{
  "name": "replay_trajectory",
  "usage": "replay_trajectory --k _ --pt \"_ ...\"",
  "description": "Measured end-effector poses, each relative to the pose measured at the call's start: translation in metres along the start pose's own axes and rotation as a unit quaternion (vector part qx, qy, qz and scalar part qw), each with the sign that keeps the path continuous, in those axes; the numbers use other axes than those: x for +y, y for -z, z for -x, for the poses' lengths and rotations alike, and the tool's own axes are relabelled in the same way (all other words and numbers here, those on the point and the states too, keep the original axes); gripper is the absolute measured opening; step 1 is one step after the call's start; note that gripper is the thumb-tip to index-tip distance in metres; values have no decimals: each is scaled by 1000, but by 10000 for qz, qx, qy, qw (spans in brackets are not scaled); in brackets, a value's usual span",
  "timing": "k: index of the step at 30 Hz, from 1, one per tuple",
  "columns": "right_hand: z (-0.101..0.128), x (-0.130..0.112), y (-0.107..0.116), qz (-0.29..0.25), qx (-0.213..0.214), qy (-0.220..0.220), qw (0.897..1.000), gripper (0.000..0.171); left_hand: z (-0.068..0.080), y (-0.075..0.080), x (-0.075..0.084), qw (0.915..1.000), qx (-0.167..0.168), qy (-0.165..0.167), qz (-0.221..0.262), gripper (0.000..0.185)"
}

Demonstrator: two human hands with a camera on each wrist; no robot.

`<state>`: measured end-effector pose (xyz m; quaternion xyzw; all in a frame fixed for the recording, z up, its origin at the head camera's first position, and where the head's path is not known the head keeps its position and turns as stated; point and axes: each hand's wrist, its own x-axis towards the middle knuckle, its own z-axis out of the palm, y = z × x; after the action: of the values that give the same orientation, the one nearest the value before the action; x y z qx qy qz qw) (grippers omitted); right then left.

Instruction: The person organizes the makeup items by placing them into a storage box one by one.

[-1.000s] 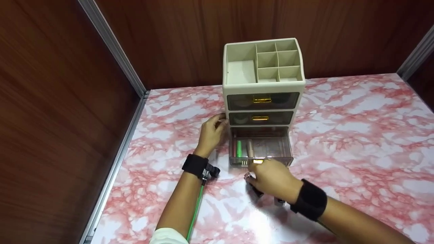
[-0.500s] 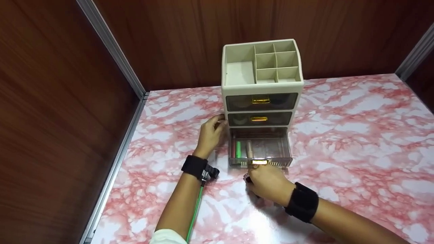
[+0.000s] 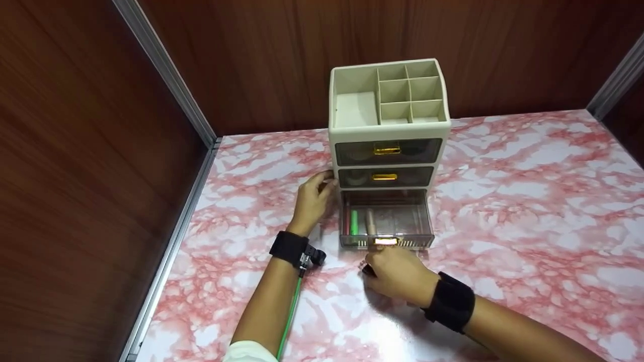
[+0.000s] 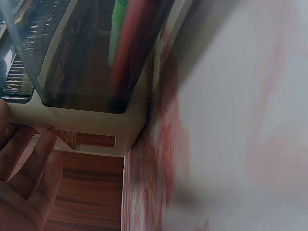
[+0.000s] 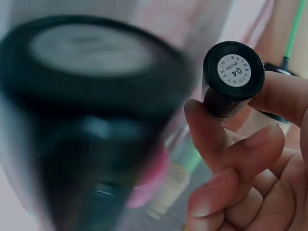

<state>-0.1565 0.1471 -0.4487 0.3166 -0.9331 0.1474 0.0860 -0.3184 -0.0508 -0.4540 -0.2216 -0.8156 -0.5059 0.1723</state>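
Observation:
My right hand (image 3: 402, 274) pinches a small cosmetic tube (image 5: 233, 79) between thumb and finger; its round black end carries a white label reading 04. A larger-looking black-ended cylinder (image 5: 91, 96) fills the left of the right wrist view, blurred and very near the lens. Right behind the knuckles is the pulled-out bottom drawer (image 3: 413, 240) with its gold handle (image 3: 386, 242). Inside lie a green tube (image 3: 354, 222), a tan tube (image 3: 371, 221) and a red one (image 3: 346, 221). Fingers of my left hand (image 3: 313, 198) rest against the left side of the cream drawer unit (image 3: 390, 131).
Two smoky drawers above, the top drawer (image 3: 359, 152) and middle drawer (image 3: 359, 177), are closed. Open compartments (image 3: 395, 92) divide the unit's top. Wooden panels (image 3: 241, 60) stand behind and at the left of the marbled table (image 3: 513, 201). A green cable (image 3: 291, 314) runs along the left forearm.
My right hand has drawn slightly back toward me from the drawer's front, so the gold handle shows more. The tube has tilted with it. The left hand and drawer stay put.

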Motion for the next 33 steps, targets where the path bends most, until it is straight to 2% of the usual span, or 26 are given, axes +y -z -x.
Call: replay_trajectory --k 4,10,18,23,33 --pt "-2 -3 16 -218 -25 -110 9997 18 0 0 1 10000 -3 -5 58 23" --pt "-8 -1 41 -587 388 -131 9974 13 0 -1 0 10000 13 -5 16 23" --pt "-20 21 64 -1105 358 -983 9884 34 0 -1 0 10000 34 -41 30 23" --pt "-33 41 63 -1003 465 -1322 9850 29 0 1 0 9999 63 -81 -47 22" --pt "-52 70 46 -678 266 -1900 9791 18 0 0 2 10000 35 -47 23 22"
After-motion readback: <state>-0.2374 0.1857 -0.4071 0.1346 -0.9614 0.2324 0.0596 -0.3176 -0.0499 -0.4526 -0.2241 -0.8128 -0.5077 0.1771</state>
